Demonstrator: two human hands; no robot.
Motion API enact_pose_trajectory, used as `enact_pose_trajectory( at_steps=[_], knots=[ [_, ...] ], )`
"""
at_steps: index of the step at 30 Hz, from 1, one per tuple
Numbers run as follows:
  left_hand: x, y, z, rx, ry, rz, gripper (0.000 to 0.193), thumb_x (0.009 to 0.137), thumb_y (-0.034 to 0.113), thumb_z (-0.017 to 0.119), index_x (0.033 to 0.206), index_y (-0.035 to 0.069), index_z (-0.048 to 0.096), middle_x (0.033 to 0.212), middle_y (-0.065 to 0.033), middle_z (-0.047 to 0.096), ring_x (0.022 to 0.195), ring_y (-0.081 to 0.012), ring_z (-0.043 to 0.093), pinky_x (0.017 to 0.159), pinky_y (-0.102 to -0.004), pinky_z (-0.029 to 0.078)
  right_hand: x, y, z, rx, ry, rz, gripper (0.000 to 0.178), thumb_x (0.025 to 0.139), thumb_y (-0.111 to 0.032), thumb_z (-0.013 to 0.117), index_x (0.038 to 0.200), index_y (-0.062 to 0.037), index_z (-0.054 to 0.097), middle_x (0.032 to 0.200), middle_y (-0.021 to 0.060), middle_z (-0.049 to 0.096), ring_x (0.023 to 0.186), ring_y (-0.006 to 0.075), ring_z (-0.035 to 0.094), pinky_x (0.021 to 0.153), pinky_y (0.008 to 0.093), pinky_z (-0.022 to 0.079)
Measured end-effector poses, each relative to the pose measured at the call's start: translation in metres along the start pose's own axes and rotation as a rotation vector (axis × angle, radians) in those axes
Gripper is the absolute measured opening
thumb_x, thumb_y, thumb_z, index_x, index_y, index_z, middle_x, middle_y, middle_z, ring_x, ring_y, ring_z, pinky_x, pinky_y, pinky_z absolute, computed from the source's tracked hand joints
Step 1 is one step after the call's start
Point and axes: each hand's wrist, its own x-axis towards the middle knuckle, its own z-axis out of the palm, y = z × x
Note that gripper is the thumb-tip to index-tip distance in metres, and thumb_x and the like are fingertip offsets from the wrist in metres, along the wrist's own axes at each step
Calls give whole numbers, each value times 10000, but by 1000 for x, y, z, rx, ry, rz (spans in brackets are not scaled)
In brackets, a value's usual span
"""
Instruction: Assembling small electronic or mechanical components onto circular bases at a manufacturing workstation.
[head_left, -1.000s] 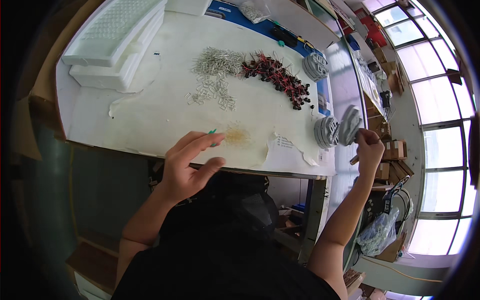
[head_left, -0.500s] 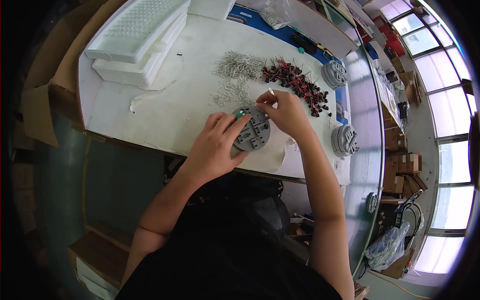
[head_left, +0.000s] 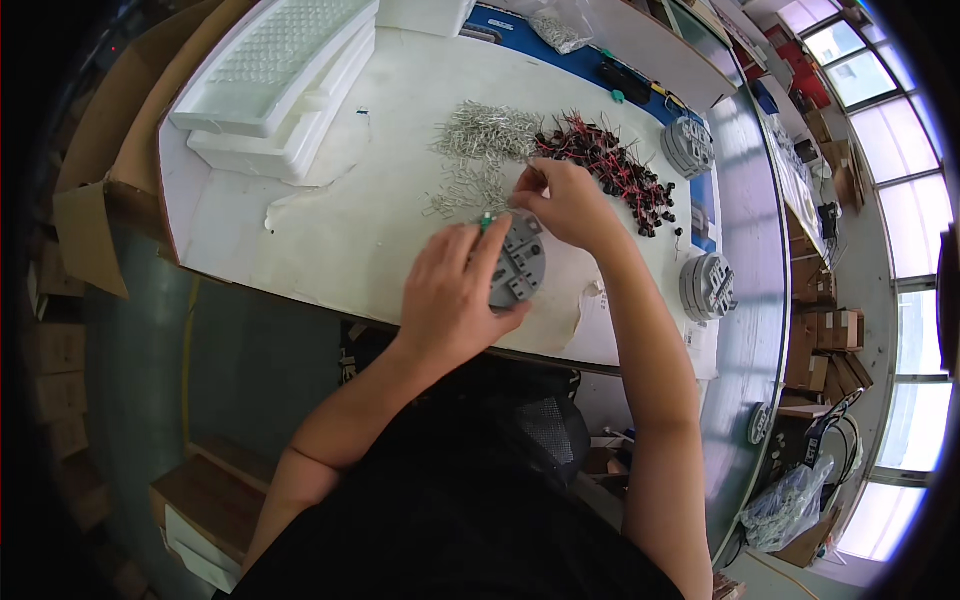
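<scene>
A round grey fixture (head_left: 520,262) with slots and small dark parts lies on the white work table near its front edge. My left hand (head_left: 452,290) grips its left side, fingers over the top and thumb along the near edge. A small green piece (head_left: 487,222) shows by the left fingertips. Just beyond the fixture's far edge, my right hand (head_left: 570,205) has thumb and index finger pinched together; what they hold, if anything, is too small to make out. Next to those fingers lies a heap of thin silvery metal pins (head_left: 488,132), with several strewn nearer.
Red-and-black wired parts (head_left: 610,165) are piled right of the pins. Two stacks of grey round fixtures (head_left: 707,287) stand along the right side. White foam trays (head_left: 270,110) sit at the left. At the back are a plastic bag (head_left: 560,30) and tools (head_left: 625,75).
The right hand has shifted slightly away over the pins, and the white sliver above its fingers no longer shows. The left hand has turned further over the fixture. The whole view has shifted slightly.
</scene>
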Motion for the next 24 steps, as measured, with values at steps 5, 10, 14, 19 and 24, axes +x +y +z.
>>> enact_pose_trajectory(
  at_steps=[5,10,14,19,24],
  knots=[
    [10,-43,-43,-602,-33,-218,900,702,321,923,1478,53,553,1266,-133,630,1194,-295,632,1066,-417,488,-11,1,-14,90,158,90,185,895,-171,759,943,7,740,840,88,743,749,200,671,761,344,540],
    [14,-43,-57,-890,-212,-188,871,694,292,921,1459,55,579,1269,-124,647,1219,-256,636,1081,-392,488,-13,12,-22,213,65,134,210,929,-175,735,1008,19,733,854,63,730,708,149,620,721,328,526],
    [12,-5,-21,-395,-332,233,908,672,250,943,1480,77,565,1361,-132,613,1253,-336,616,1116,-439,486,-22,5,-33,119,34,228,192,934,-152,724,1018,20,743,852,55,728,694,128,603,696,321,519],
    [10,-7,-4,-361,-339,165,917,651,266,952,1475,117,577,1372,-154,604,1277,-379,581,1113,-461,487,-54,-21,-55,137,-25,303,174,933,-137,725,991,22,764,812,45,724,687,109,589,670,302,507],
    [10,-9,-7,-334,-292,140,912,654,268,955,1472,117,581,1371,-138,607,1279,-348,575,1089,-448,494,-75,-17,-47,55,-46,226,196,936,-140,731,1019,33,765,789,45,720,684,102,596,658,278,500]
  ],
)
